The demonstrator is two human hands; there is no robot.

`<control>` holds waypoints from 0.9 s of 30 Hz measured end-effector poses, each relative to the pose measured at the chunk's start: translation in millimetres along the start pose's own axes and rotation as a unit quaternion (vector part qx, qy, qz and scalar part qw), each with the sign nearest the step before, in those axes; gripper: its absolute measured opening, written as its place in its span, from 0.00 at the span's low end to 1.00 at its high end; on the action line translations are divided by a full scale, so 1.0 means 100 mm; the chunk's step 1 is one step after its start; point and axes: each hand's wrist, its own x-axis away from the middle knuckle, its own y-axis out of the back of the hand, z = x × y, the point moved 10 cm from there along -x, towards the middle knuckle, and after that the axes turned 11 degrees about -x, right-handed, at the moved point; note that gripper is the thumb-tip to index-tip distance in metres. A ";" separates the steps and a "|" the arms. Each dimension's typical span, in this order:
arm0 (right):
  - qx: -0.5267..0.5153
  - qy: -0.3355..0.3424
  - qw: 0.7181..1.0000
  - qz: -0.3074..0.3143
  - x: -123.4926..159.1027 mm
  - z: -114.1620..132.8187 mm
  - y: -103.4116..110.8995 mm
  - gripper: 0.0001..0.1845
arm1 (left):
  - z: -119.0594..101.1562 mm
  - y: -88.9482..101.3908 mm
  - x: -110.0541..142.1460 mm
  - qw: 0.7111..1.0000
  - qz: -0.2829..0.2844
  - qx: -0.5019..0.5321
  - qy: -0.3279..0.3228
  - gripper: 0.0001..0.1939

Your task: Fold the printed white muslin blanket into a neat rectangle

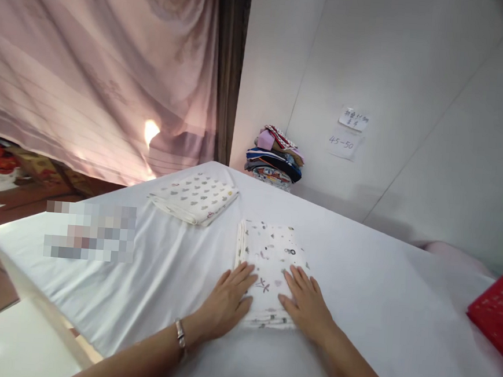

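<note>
A white cloth with small printed figures point(268, 245) lies folded in several layers on the white-covered table. My left hand point(228, 300) rests on its near left side, fingers stretched out over the top layer. On the near right side lies my right hand point(306, 303), also flat with its fingers spread. Neither hand grips the cloth. A second folded white cloth with a grey pattern point(196, 196) lies farther off to the left, apart from my hands.
A stack of folded clothes point(275, 158) stands at the far corner by the wall. A red box-like object point(497, 309) is at the right edge. Pink curtains point(113, 67) hang behind the table point(369, 291). Paper notes point(344, 143) are stuck to the wall. A blurred-out patch point(91, 231) covers something at left.
</note>
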 end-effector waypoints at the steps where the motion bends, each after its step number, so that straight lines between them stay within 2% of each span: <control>1: 0.007 -0.011 1.000 0.015 -0.02 -0.06 -0.08 0.32 | 0.03 -0.07 0.01 1.000 0.011 0.009 0.002 0.24; 4: 0.006 -0.012 1.000 0.020 -0.02 -0.14 -0.18 0.32 | 0.09 -0.14 0.06 0.999 0.008 0.032 0.001 0.25; 8: -0.059 -0.021 0.998 0.017 -0.02 -0.22 -0.19 0.32 | 0.18 -0.01 -0.05 0.998 -0.015 0.063 0.009 0.21; 10: -0.122 -0.047 0.991 -0.004 -0.04 -0.34 -0.12 0.30 | 0.35 0.10 -0.20 0.996 -0.039 0.069 0.047 0.19; 12: -0.180 -0.101 0.977 -0.051 -0.07 -0.57 -0.01 0.30 | 0.56 0.19 -0.38 0.991 -0.062 0.062 0.101 0.20; 14: -0.212 -0.159 0.961 -0.084 -0.09 -0.79 0.08 0.33 | 0.78 0.21 -0.56 0.985 -0.064 0.056 0.152 0.24; 16: -0.216 -0.188 0.954 -0.087 -0.13 -0.92 0.12 0.36 | 0.96 0.18 -0.73 0.978 -0.053 0.061 0.194 0.28; 19: -0.198 -0.172 0.961 -0.087 -0.17 -0.91 0.12 0.39 | 1.16 0.14 -0.99 0.970 -0.042 0.065 0.231 0.33; 22: -0.210 -0.150 0.962 -0.088 -0.17 -0.85 0.08 0.39 | 1.30 0.15 -1.26 0.969 -0.038 0.062 0.237 0.36; 25: -0.268 -0.132 0.953 -0.049 -0.21 -0.89 0.06 0.38 | 1.37 0.09 -1.43 0.968 0.011 0.079 0.238 0.37; 27: -0.293 -0.122 0.948 -0.014 -0.31 -1.03 0.15 0.38 | 1.36 0.04 -1.42 0.962 0.048 0.096 0.251 0.38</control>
